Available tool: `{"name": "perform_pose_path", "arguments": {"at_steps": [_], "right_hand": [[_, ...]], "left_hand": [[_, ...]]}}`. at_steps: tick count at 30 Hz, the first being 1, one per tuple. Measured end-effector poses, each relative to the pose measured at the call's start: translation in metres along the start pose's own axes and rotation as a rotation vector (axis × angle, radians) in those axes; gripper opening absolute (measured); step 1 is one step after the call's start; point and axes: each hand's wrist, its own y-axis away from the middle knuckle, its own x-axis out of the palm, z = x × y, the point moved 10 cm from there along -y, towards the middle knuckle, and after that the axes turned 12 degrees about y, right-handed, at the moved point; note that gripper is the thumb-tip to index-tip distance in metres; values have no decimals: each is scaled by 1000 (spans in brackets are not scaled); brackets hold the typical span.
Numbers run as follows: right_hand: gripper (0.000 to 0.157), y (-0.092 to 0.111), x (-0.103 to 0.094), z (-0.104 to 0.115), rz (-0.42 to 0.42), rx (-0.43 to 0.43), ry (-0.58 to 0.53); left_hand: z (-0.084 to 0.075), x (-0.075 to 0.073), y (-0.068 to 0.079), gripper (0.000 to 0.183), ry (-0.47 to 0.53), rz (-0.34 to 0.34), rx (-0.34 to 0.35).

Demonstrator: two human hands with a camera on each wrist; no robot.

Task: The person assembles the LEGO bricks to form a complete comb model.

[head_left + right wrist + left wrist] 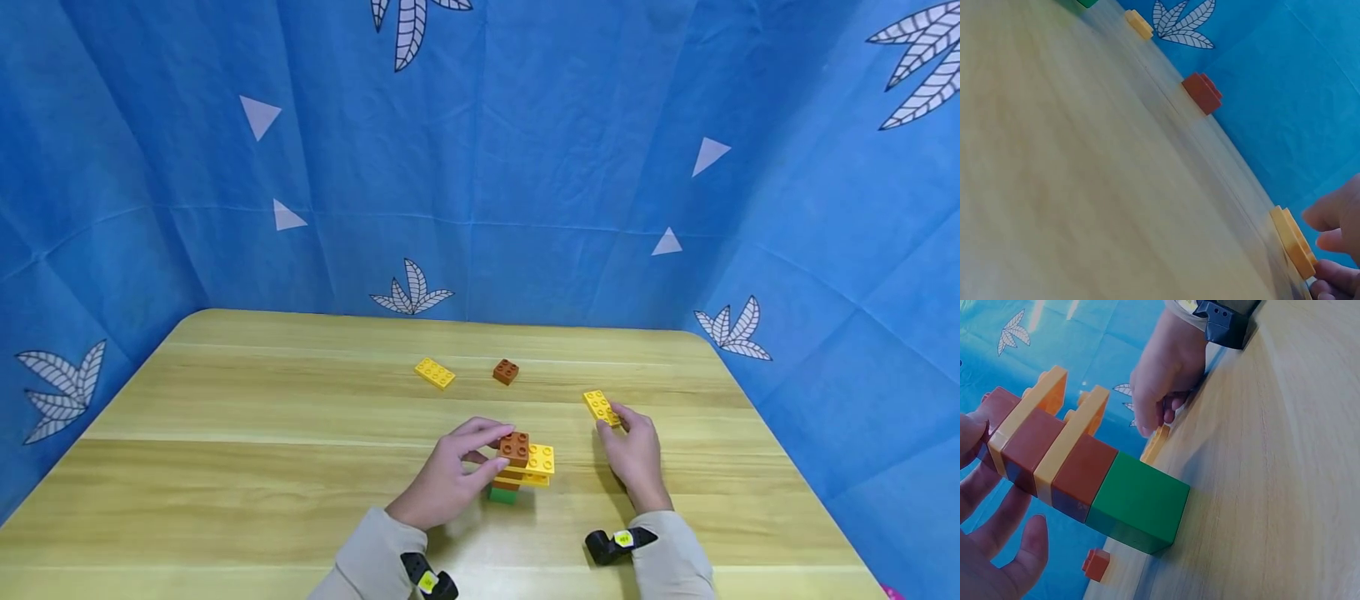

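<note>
A stack of toy building bricks stands in front of my left hand (453, 477). It has a green brick (1138, 500) at the bottom, then brown bricks alternating with two yellow plates that jut out to the right. Thumb and fingers of the left hand pinch the top brown brick (514, 448). Farther right, my right hand (637, 457) pinches the near end of a loose yellow plate (597, 404) lying on the table, studs up. In the right wrist view, the fingertips touch that plate (1291, 240) at the lower right.
Another yellow plate (435, 372) and a small brown brick (506, 372) lie apart behind the stack on the wooden table (262, 400). A blue patterned cloth (480, 167) hangs behind the table and along its sides.
</note>
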Motion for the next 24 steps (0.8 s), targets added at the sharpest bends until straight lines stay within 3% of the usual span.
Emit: {"name": "perform_pose_path", "arguments": {"at_steps": [10, 16, 24], "right_hand": [[51, -1, 1, 6, -22, -71, 127], [47, -2, -2, 9, -76, -114, 157], [44, -2, -5, 6, -123, -101, 177]], "left_hand": [[1, -1, 0, 42, 22, -1, 5], [2, -2, 0, 42, 19, -2, -4], [3, -1, 0, 41, 13, 1, -13]]}}
